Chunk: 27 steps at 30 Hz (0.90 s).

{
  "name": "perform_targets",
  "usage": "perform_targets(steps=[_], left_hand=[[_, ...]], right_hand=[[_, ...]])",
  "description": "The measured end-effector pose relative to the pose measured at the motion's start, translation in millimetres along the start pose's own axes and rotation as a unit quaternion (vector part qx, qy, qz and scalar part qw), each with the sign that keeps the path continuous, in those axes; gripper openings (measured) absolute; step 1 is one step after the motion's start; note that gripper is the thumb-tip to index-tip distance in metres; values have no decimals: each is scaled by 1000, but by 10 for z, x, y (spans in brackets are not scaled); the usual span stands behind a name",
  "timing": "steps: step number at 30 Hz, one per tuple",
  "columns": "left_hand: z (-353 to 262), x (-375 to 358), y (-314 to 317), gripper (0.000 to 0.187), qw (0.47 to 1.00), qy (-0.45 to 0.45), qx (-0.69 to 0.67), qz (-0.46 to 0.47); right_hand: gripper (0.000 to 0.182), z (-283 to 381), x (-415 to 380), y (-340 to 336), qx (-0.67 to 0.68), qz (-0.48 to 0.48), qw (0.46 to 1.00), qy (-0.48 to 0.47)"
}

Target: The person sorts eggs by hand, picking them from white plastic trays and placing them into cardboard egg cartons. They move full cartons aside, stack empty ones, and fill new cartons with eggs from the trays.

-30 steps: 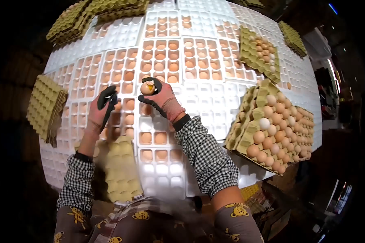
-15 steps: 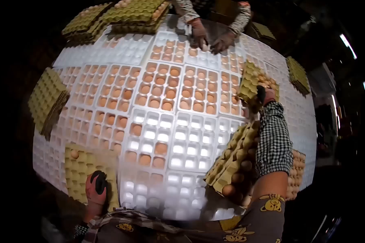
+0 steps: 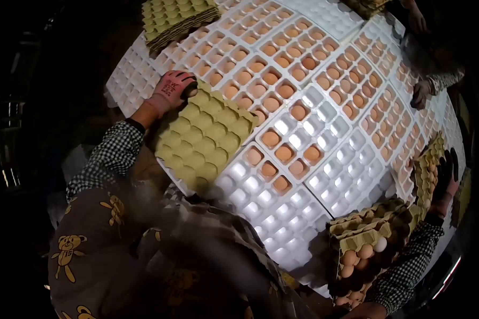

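Eggs sit scattered toward the near end of a white foam tray, leaving it partly filled. Your left hand, fingers curled closed around what looks like a single egg, has moved to the far corner of the olive pulp tray. Your right hand, partly open, now meets an egg-laden pulp tray's outer edge; its grip is unclear.

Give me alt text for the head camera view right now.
Gloved left hand at the corner of a yellowish egg tray, gloved right hand beside another tray at far right. Between them, white trays partly filled with brown eggs; a co-worker's hand is at upper right.
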<state>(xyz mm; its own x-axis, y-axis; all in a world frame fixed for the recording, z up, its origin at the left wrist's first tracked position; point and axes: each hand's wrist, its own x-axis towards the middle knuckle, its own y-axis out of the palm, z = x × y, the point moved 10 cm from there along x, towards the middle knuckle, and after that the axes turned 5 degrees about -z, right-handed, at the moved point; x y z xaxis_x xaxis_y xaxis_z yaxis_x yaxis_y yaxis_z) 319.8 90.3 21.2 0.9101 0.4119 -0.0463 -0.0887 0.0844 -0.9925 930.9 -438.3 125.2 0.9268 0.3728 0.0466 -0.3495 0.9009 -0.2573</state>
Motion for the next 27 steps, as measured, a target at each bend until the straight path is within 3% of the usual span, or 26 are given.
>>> perform_targets(steps=[2, 4, 6, 7, 8, 10, 11, 13, 15, 16, 18, 19, 21, 22, 24, 26, 27], left_hand=[[109, -29, -121, 48, 993, -8, -99, -59], [123, -101, -152, 48, 983, 1, -177, -45], [457, -165, 32, 53, 875, -104, -471, -29], [511, -150, 36, 55, 847, -89, -522, -39], [401, -64, -56, 55, 846, -80, -526, -37], [-171, 227, -358, 53, 825, -90, -555, -53], [-648, 385, -384, 51, 758, -73, -646, -53], [-1645, 738, -590, 54, 866, 78, -488, -84], [-2413, 1103, -517, 49, 919, 91, -369, -102], [-2692, 1267, -357, 47, 937, 107, -313, -115], [-3020, 1376, -17, 50, 971, 111, -211, -39], [-3006, 1267, -129, 49, 969, 88, -227, -29], [-2784, 791, -303, 62, 958, 88, -246, -122], [-2606, 426, -434, 70, 962, 67, -220, -149], [-2186, -356, -475, 84, 985, -70, -145, -60], [-1950, -1018, -232, 90, 985, -151, -47, 71], [-1855, -1168, -189, 90, 982, -174, -34, 70]], right_hand=[[37, 912, -774, 510, -215, 52, 958, -184], [36, 1250, -1602, 810, -94, 12, 992, -85], [37, 1352, -2403, 1184, -100, 30, 994, -27], [37, 1191, -2791, 1334, -76, 46, 996, 22], [35, 1037, -3143, 1553, -91, 101, 990, 43], [35, 469, -3873, 1894, 33, 71, 975, 210], [38, 191, -4233, 2063, 83, 39, 955, 281], [42, -214, -4899, 2410, 130, -3, 919, 373], [42, -134, -5304, 2767, 188, 30, 891, 411], [38, -72, -5423, 2855, 215, 29, 893, 393], [38, -134, -5635, 2663, -21, 122, 964, 236], [38, -280, -5743, 2549, -26, 119, 965, 233], [40, -489, -5827, 2296, -61, 45, 975, 208], [39, -335, -5625, 2304, 68, 20, 976, 208], [39, -396, -5531, 2180, 104, -33, 939, 327], [40, -743, -5440, 2126, 120, -13, 944, 308], [39, -882, -5365, 2157, 80, 27, 948, 306]])
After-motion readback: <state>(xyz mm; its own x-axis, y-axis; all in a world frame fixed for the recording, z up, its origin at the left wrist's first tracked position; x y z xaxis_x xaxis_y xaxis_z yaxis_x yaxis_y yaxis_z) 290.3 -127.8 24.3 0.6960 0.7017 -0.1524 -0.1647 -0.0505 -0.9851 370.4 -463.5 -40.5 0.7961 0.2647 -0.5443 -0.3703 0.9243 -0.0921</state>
